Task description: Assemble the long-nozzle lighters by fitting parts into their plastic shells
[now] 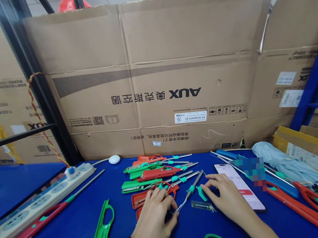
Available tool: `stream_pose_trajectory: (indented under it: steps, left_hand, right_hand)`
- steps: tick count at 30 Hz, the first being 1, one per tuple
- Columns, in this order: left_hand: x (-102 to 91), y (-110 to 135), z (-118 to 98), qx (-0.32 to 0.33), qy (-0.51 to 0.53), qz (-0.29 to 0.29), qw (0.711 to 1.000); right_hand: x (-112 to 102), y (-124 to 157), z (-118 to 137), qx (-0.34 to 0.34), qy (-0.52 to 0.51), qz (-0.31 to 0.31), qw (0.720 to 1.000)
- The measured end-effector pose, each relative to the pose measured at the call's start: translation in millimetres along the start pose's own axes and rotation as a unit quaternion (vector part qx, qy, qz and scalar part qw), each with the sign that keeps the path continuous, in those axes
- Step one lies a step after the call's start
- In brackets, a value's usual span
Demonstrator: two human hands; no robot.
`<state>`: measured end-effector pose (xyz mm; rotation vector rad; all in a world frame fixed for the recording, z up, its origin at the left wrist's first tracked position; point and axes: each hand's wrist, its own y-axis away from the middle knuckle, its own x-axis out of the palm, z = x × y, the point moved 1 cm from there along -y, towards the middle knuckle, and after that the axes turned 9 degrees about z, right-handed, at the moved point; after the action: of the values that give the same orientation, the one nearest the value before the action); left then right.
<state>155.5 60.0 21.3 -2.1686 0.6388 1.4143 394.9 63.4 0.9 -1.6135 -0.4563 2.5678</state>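
Note:
On the blue table, my left hand (156, 216) is closed, with thumb and forefinger pinching white wires (182, 205). These wires run to a metal lighter tube (196, 184) with a teal collar. My right hand (226, 195) has thumb and forefinger apart, the thumb tip touching or just over a small teal trigger piece (201, 193). A clear gas tank (202, 205) lies between the hands. Behind my left hand are several long lighter assemblies in red housing halves (158, 172) and green housing halves (142, 185). Part of an orange half (138, 200) is hidden by my left hand.
A phone (242, 186) lies beside my right hand, near finished red lighters (300, 206). Green housing halves (102, 234) lie in front. At left are a power strip (41, 201) and a long red lighter (36, 230). A cardboard sheet (154, 77) stands behind.

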Motion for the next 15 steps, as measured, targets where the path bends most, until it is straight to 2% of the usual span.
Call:
stream_pose_trajectory:
  steps: [6,9,12,15]
  left_hand:
    - [-2.3,0,0,0.007,0.000,-0.013,1.000]
    - [-2.4,0,-1,0.008,0.003,-0.017,1.000]
    - [-2.3,0,-2,0.011,0.008,-0.022,1.000]
    - [-2.9,0,-4,0.022,0.016,-0.026,0.999]
  right_hand:
    - [-9,1,15,-0.028,-0.012,-0.010,0.999]
    - [-11,5,24,-0.058,-0.022,0.037,0.997]
    - [-10,8,25,-0.053,-0.026,0.096,0.994]
    - [-9,8,24,-0.051,-0.030,0.120,0.991]
